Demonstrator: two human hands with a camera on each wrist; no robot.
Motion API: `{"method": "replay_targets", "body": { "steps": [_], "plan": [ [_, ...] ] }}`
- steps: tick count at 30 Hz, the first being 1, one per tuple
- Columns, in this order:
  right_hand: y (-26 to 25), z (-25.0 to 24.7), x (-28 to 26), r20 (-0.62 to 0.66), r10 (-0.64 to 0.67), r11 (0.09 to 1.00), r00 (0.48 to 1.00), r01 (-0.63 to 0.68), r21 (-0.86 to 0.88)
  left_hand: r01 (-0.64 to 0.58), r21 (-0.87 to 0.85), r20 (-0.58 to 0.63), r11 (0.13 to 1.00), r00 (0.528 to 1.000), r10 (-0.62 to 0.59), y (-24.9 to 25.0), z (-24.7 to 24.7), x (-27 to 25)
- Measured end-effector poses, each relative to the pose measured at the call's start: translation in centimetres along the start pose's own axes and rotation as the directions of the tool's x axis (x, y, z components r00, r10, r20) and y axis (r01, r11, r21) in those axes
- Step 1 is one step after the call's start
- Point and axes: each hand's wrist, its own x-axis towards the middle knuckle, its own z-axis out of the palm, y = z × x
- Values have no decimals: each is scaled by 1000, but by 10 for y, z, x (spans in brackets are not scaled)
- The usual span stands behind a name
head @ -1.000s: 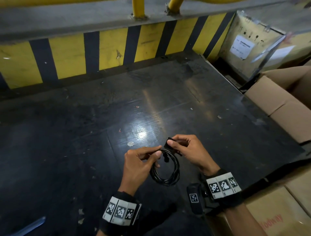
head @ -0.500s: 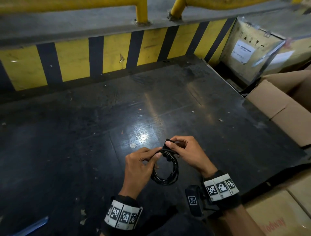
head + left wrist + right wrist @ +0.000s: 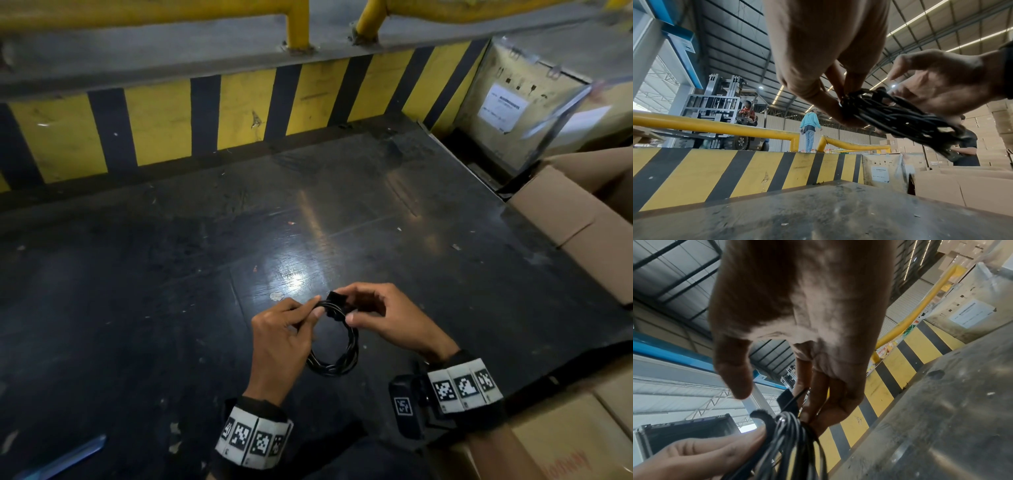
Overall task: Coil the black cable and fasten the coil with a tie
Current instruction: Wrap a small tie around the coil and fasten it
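The black cable (image 3: 339, 363) is wound into a small round coil, held upright just above the dark table. My left hand (image 3: 317, 306) pinches the coil's top left between thumb and forefinger. A black strap tie (image 3: 334, 301) wraps over the top of the coil. My right hand (image 3: 346, 308) works it, fingers curled behind the strap. In the right wrist view the tie (image 3: 766, 420) bends over the cable strands (image 3: 795, 443) and the thumb stands clear of it. The left wrist view shows the coil (image 3: 900, 116) between both hands.
The dark scratched table (image 3: 171, 291) is backed by a yellow and black striped barrier (image 3: 239, 113). Cardboard boxes (image 3: 582, 240) line the right edge, and one more (image 3: 565, 445) sits at the near right. Behind the barrier stand a forklift (image 3: 725, 113) and people.
Both hands kept the coil in about the same place. The right thumb has slid down off the top of the tie to the coil's side.
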Motion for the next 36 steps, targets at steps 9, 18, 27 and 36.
{"method": "replay_targets", "body": {
  "steps": [9,18,27,36],
  "plan": [
    [4,15,2,-212,-223,950,951,163,-268,40,-10,38,999,998,-40,12,-3,1],
    [5,19,4,-326,-415,880,849,284,-380,180,-100,112,979,979,-169,17,-6,1],
    [21,19,21,-303,-50,994,952,77,80,174,-69,-17,982,984,-175,9,1,11],
    [-9,34,16,-100,177,929,979,-133,345,259,-496,-293,829,848,-441,18,8,48]
  ]
}}
